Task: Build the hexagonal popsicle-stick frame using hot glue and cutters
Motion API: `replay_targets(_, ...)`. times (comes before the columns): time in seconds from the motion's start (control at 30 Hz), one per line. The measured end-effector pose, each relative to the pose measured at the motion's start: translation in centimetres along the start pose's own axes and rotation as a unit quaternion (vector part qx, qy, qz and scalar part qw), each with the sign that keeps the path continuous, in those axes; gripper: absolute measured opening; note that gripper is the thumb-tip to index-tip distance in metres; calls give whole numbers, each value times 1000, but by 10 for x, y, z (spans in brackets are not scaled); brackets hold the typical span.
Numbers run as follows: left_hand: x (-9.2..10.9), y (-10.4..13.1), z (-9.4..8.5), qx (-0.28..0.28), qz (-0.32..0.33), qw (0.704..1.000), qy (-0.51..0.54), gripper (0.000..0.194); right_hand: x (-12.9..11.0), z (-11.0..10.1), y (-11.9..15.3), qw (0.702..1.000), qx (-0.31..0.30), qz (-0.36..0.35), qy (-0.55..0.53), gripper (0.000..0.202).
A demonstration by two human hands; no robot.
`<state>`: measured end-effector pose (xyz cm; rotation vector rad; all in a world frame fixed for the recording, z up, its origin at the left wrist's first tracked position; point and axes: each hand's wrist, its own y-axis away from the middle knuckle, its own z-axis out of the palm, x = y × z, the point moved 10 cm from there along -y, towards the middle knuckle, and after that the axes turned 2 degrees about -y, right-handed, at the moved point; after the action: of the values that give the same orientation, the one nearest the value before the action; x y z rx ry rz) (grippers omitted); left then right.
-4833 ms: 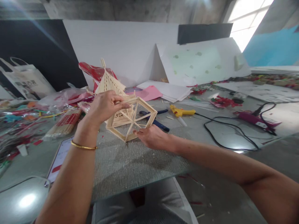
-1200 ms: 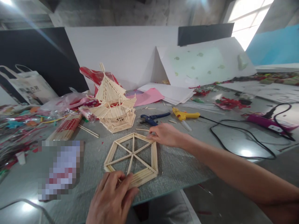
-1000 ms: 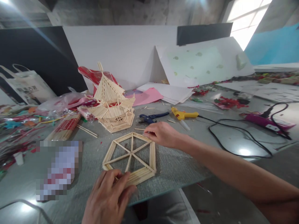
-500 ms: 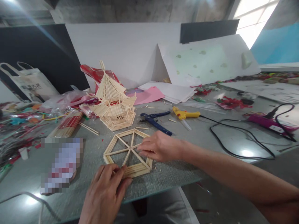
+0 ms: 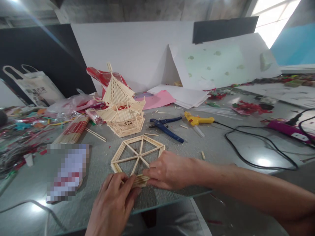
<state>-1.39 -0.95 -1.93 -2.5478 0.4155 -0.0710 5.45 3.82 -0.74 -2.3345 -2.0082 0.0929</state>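
A flat eight-sided frame of wooden sticks (image 5: 139, 156), with spokes meeting at its centre, lies near the table's front edge. My left hand (image 5: 115, 196) has its fingers closed on the frame's near-left rim. At the near side, my right hand (image 5: 167, 170) pinches the rim's sticks, and its fingers cover the near-right part. Behind the frame stands a stick pavilion (image 5: 123, 108) with a pointed roof. Blue cutters (image 5: 166, 127) and a yellow glue gun (image 5: 198, 120) rest to the right of the pavilion.
A bundle of sticks in wrapping (image 5: 72, 129) and a pixelated object (image 5: 70, 173) lie at the left. A black cable (image 5: 236, 154) loops at the right near a purple power strip (image 5: 286, 130). Pink paper (image 5: 159, 100) and white sheets (image 5: 184, 95) are at the back.
My right hand has moved from the frame's centre-right to its near rim, uncovering the right-hand spokes. My left hand stays on the rim. The whole view has shifted slightly.
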Motion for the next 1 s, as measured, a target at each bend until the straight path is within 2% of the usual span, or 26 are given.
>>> replay_targets(0.37,-2,-1,2,-19,-1,1000,11,27,3,8,-3,999,-42,29,-6,34)
replay_targets(0.57,1,-3,2,-25,-8,1000,13,25,2,6,-3,999,-23,21,7,33)
replay_targets(0.67,-3,-2,-2,-15,-16,1000,17,28,7,-3,1,1000,5,7,2,32)
replay_targets(0.83,-19,8,-13,14,-26,1000,9,38,20,-32,12,994,83,-25,-69,32)
replay_targets(1.0,-27,12,-16,11,-24,1000,12,36,26,-39,14,987,83,-38,-133,28)
